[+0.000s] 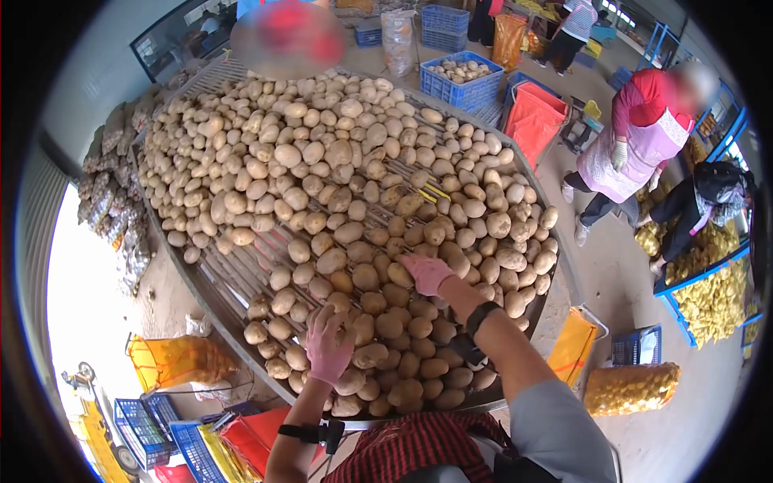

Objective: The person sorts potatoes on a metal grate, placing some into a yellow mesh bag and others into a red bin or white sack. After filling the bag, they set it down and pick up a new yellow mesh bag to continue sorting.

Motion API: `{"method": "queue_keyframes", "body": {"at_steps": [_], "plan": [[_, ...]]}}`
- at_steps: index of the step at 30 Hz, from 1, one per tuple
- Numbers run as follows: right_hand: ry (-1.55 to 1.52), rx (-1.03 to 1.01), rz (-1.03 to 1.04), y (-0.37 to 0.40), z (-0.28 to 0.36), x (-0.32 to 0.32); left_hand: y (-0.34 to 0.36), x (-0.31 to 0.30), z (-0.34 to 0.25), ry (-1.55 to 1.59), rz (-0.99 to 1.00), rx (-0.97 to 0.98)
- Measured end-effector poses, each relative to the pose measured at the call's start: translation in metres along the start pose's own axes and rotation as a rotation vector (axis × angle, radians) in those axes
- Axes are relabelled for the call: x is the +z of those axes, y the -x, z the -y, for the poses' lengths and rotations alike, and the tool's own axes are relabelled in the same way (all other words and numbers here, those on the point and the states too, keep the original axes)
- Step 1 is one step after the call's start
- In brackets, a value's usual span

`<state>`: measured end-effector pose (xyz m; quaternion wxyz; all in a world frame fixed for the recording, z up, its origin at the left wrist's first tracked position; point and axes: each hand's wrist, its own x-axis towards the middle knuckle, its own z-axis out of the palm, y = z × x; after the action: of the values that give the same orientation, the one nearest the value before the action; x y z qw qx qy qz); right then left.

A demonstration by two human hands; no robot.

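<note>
A broad heap of brown potatoes (348, 233) lies on a slatted metal sorting table (233, 266). My left hand (328, 346), in a pink glove, rests over potatoes near the table's front edge, its fingers spread. Farther forward and to the right, my right hand (428, 275), also pink-gloved, reaches into the heap with its fingers stretched out beside a potato (399, 275). Neither hand shows a potato lifted off the pile. Parts of the fingertips are hidden among the potatoes.
A person stands at the table's far end. A blue crate (460, 80) of potatoes and a red sack (535, 119) stand beyond the right side. Another person in a pink apron (628, 157) is at right. Orange sacks (573, 346) and blue crates (145, 431) flank me.
</note>
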<state>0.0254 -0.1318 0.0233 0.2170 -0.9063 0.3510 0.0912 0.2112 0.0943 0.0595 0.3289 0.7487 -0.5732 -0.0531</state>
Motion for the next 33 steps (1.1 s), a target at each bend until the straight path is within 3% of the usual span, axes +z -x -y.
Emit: {"method": "queue_keyframes", "body": {"at_steps": [4, 7, 10, 12, 14, 16, 18, 20, 23, 25, 27, 28, 30, 32, 33], "plan": [[0.0, -0.016, -0.014, -0.01, -0.005, 0.005, -0.068, 0.028, -0.011, -0.054, 0.137, 0.074], [-0.064, -0.037, -0.073, 0.007, -0.009, -0.001, -0.12, 0.058, -0.021, -0.172, 0.398, 0.001], [-0.079, -0.031, -0.232, 0.057, 0.003, -0.018, -0.158, 0.09, -0.015, -0.277, 0.448, 0.142], [-0.259, 0.126, -0.725, 0.092, 0.005, -0.028, -0.178, 0.11, -0.012, -0.317, 0.527, 0.113], [-0.455, 0.045, -1.127, 0.091, -0.041, -0.008, -0.187, 0.134, 0.002, -0.245, 0.509, 0.134], [-0.377, 0.325, -1.162, 0.089, -0.075, 0.004, -0.197, 0.142, 0.002, -0.207, 0.552, 0.114], [-0.289, 0.345, -1.156, 0.071, -0.084, -0.012, -0.204, 0.144, 0.005, -0.172, 0.584, 0.101], [-0.249, 0.462, -0.443, 0.045, -0.065, -0.027, -0.206, 0.14, 0.014, -0.094, 0.601, 0.11], [-0.471, 0.222, -0.363, 0.015, -0.006, -0.041, -0.206, 0.129, 0.015, -0.22, 0.682, 0.041], [-0.811, -0.174, -0.566, -0.015, 0.03, 0.005, -0.197, 0.123, 0.022, -0.219, 0.674, 0.116], [-1.368, -0.219, -0.609, -0.018, 0.067, 0.031, -0.2, 0.126, 0.036, -0.219, 0.667, 0.191], [-1.364, -0.215, -0.609, -0.011, 0.066, 0.025, -0.201, 0.136, 0.051, -0.16, 0.675, 0.175], [-2.473, -0.015, -0.162, 0.025, 0.067, -0.003, -0.194, 0.137, 0.054, -0.097, 0.689, 0.141], [-2.55, 0.039, -0.262, 0.057, 0.04, -0.032, -0.192, 0.12, 0.027, -0.128, 0.643, 0.099], [-2.184, 0.196, -0.251, 0.07, 0.012, -0.04, -0.194, 0.117, 0.019, -0.123, 0.635, 0.092]]}}
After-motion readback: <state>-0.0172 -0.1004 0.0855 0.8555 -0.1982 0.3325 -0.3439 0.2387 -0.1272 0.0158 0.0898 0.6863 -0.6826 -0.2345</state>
